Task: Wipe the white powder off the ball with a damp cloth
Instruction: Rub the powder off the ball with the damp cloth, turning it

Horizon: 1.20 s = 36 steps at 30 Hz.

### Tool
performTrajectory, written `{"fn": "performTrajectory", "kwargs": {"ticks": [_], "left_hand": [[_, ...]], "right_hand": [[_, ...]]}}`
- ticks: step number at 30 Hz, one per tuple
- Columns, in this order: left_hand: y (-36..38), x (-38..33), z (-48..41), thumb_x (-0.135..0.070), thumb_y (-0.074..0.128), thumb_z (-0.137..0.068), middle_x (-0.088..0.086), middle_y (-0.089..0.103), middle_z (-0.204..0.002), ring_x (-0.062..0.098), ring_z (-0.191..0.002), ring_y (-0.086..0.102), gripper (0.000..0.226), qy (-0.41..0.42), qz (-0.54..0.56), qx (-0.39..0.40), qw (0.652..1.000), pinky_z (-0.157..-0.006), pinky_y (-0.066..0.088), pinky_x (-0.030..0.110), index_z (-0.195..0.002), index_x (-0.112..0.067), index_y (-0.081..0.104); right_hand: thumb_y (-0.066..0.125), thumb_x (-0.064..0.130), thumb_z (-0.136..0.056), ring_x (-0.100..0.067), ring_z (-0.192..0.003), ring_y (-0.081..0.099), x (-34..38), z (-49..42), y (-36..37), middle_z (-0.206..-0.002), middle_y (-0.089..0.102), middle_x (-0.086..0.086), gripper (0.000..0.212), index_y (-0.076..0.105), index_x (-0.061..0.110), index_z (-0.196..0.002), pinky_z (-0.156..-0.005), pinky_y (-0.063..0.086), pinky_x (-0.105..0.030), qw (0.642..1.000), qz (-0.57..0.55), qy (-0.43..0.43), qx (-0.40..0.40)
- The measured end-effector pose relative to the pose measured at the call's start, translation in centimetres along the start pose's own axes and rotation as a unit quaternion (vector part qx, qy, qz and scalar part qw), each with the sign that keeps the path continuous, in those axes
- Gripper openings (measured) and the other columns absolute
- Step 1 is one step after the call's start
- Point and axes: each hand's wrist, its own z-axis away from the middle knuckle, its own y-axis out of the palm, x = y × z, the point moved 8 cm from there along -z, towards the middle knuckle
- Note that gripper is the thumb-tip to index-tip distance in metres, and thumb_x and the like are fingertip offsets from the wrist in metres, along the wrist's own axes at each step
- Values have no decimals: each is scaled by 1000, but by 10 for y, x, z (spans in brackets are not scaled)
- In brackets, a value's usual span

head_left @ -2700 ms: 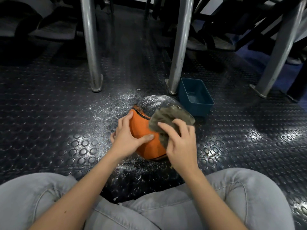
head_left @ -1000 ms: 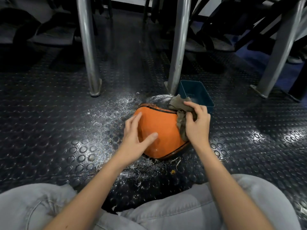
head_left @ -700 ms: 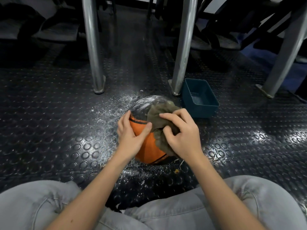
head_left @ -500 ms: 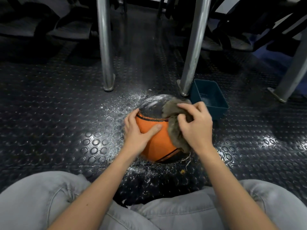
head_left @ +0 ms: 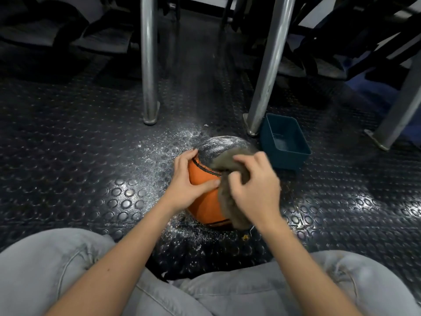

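Starting at the right hand's fingers (head_left: 245, 159), we find them curled and bunching the grey-brown cloth (head_left: 229, 207), pressing it against the right flank of the ball (head_left: 204, 204). The right hand (head_left: 256, 190) is blurred, so we cannot say exactly how each finger lies. Across from it, the left hand (head_left: 188, 184) cups the ball's left side, with its fingers hooked over the upper edge and its thumb (head_left: 208, 184) laid flat on the orange panel, gripping the ball to steady it. The ball rests on the studded black floor (head_left: 79, 167), just in front of our knees, and the cloth drapes from its top down its right side. The orange panel facing us looks clean, while the dark upper panel carries white powder (head_left: 218, 143). We judge the wiping to be midway. The next move calls for a firm hold by the left hand while the cloth is carried up over the dusty panel, or the ball is turned toward us. More powder lies scattered on the floor around the ball. A blue tub (head_left: 284, 142) stands just beyond it, beside a metal leg (head_left: 268, 65).
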Motion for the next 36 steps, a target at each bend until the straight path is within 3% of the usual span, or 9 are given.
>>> {"fn": "performTrajectory", "kwargs": {"ticks": [4, 8, 11, 15, 20, 25, 29, 33, 36], "left_hand": [[6, -5, 1, -72, 64, -47, -14, 23, -134, -4, -125, 25, 111, 26, -21, 9, 999, -116, 21, 33, -141, -27, 25], [14, -7, 0, -76, 63, -48, -32, 12, -128, 1, -132, 19, 113, 8, -38, 46, 998, -117, 21, 45, -143, -35, 17], [14, -6, 2, -77, 63, -49, -38, 12, -127, 2, -134, 19, 109, 9, -39, 45, 998, -116, 22, 49, -142, -41, 18], [-5, -2, -1, -78, 58, -51, -28, 19, -141, 11, -141, 15, 97, 0, -46, 11, 999, -116, 18, 52, -138, -46, 29], [-19, 3, -1, -80, 53, -59, -3, 34, -148, 16, -136, 30, 82, -78, 126, -77, 986, -114, 24, 47, -132, -42, 48], [-25, 8, 7, -85, 46, -53, -8, 42, -138, 16, -131, 34, 82, -72, -12, -135, 988, -112, 25, 51, -125, -46, 41], [-18, 3, 5, -85, 53, -51, -12, 41, -134, 14, -130, 36, 80, -49, -6, -117, 992, -111, 26, 53, -120, -48, 39], [-7, -6, 4, -84, 50, -50, -15, 36, -130, 12, -130, 33, 79, -50, -33, -99, 993, -112, 23, 54, -120, -50, 36], [-8, -3, 7, -84, 52, -49, -13, 37, -135, 13, -131, 32, 79, -53, -25, -105, 993, -111, 25, 54, -120, -52, 36]], "right_hand": [[54, 26, -77, -17, -83, 56, 0, 0, -4, -93, 57, -5, 29, 69, 17, -100, -69, 45, -29, 1000, -5, -3, 10], [54, 16, -89, -25, -101, 55, -95, -26, -21, -110, 57, -10, 28, 66, 17, -115, -86, 39, -30, 981, 11, 191, 19], [40, 18, -97, -26, -106, 51, -123, -17, -6, -118, 54, -13, 34, 59, 10, -123, -84, 35, -30, 962, 3, 263, 69], [43, 16, -95, -12, -92, 47, -76, -7, -9, -106, 47, -2, 32, 57, 11, -124, -77, 32, -24, 987, 10, 157, -6], [47, 24, -88, -14, -83, 53, -10, 15, 3, -95, 51, -2, 36, 63, 5, -115, -70, 46, -24, 1000, 9, -12, -15], [54, 22, -79, -20, -70, 58, 8, 20, 0, -80, 56, -6, 32, 70, 4, -99, -62, 51, -28, 990, -4, -139, -31], [55, 33, -81, -20, -89, 52, -48, -3, -9, -85, 44, 7, 24, 70, 26, -98, -80, 41, -25, 994, -70, 73, -34], [52, 32, -91, -23, -117, 41, -102, 3, 3, -103, 43, 3, 28, 61, 33, -118, -104, 31, -34, 928, -176, 330, -7], [47, 25, -94, -19, -108, 35, -78, 14, 1, -106, 40, -1, 30, 60, 27, -122, -88, 26, -25, 948, -131, 290, -20]]}}
